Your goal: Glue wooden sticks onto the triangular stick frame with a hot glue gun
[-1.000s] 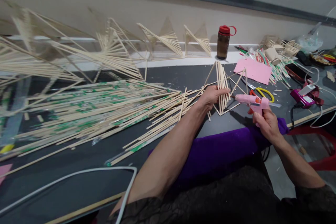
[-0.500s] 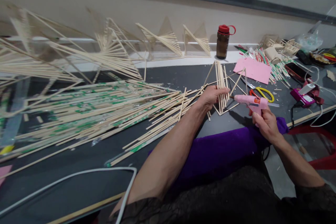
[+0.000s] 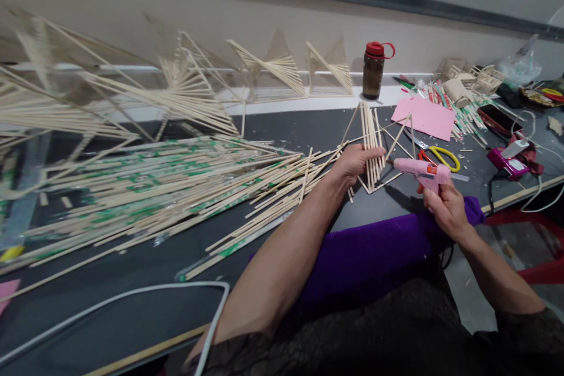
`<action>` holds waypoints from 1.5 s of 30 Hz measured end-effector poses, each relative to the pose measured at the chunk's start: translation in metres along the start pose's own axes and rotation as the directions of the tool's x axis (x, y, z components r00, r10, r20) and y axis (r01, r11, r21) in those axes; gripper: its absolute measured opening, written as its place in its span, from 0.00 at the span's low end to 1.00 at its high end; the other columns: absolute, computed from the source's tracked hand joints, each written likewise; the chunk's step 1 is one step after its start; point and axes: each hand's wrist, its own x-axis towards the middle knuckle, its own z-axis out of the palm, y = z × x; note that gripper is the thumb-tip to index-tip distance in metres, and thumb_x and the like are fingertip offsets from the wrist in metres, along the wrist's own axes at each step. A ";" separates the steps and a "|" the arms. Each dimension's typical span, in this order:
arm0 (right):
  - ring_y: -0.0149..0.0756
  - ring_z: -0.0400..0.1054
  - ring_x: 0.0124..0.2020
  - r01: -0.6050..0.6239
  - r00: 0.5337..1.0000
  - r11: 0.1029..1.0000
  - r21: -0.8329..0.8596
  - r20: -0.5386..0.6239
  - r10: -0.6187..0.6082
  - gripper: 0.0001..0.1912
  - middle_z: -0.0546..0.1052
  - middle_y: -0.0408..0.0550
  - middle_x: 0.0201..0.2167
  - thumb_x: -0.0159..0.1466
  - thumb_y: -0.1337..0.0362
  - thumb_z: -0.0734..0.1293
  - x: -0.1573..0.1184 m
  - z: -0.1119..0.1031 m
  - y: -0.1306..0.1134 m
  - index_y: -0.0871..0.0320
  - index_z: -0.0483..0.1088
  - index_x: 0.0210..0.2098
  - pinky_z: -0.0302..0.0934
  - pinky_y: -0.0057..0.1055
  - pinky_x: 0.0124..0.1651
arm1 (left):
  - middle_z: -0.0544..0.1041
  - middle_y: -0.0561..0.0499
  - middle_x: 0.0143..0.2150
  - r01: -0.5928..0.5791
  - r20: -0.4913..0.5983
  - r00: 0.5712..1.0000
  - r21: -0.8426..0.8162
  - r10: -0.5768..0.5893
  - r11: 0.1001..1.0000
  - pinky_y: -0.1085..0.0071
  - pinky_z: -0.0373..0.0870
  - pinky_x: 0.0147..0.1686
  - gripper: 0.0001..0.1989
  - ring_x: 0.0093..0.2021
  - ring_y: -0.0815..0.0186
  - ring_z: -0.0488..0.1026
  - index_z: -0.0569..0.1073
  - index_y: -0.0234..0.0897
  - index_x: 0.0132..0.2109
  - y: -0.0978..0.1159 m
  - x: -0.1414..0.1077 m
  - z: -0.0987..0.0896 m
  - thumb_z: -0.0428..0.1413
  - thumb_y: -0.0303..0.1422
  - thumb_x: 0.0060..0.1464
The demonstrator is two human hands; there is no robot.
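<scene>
My left hand (image 3: 356, 163) is closed on a small framework of thin wooden sticks (image 3: 371, 129), thumb and fingers pinching its row of slats. The framework has triangular sides and stands on the dark table. In my right hand (image 3: 446, 207) is a pink hot glue gun (image 3: 420, 169), fingers wrapped round its handle. Its nozzle points left, close to the slats near my left fingertips; whether it touches them I cannot tell. A clear glue stick juts from the gun's back. Just behind the gun lie scissors (image 3: 446, 157) with yellow and orange handles.
Loose sticks and green-printed chopstick packets (image 3: 150, 188) spread over the left. Finished stick frameworks (image 3: 273, 73) line the wall beside a red-capped bottle (image 3: 373, 73). Pink paper (image 3: 423, 117), a phone (image 3: 500, 120) and a purple plug block (image 3: 509, 163) lie right. Purple cloth (image 3: 370, 247) covers the near edge.
</scene>
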 end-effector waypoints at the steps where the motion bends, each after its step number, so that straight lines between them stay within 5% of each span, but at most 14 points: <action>1: 0.33 0.65 0.23 -0.004 1.000 1.000 -0.007 0.002 0.004 0.13 0.73 0.48 0.27 0.66 0.56 0.61 0.000 0.000 0.000 0.59 0.71 0.34 0.62 0.31 0.29 | 0.73 0.52 0.20 -0.001 0.002 1.000 0.000 0.001 1.000 0.73 0.62 0.22 0.06 0.19 0.71 0.68 0.74 0.32 0.25 0.000 0.000 0.000 0.63 0.26 0.46; 45: 0.33 0.66 0.23 -0.027 0.998 0.998 0.052 0.058 0.024 0.12 0.73 0.47 0.26 0.65 0.58 0.61 0.004 0.001 -0.005 0.58 0.72 0.37 0.63 0.31 0.30 | 0.73 0.52 0.20 0.026 -0.017 1.000 -0.025 -0.027 0.999 0.75 0.63 0.21 0.07 0.19 0.72 0.67 0.74 0.31 0.26 0.000 0.000 -0.001 0.65 0.27 0.45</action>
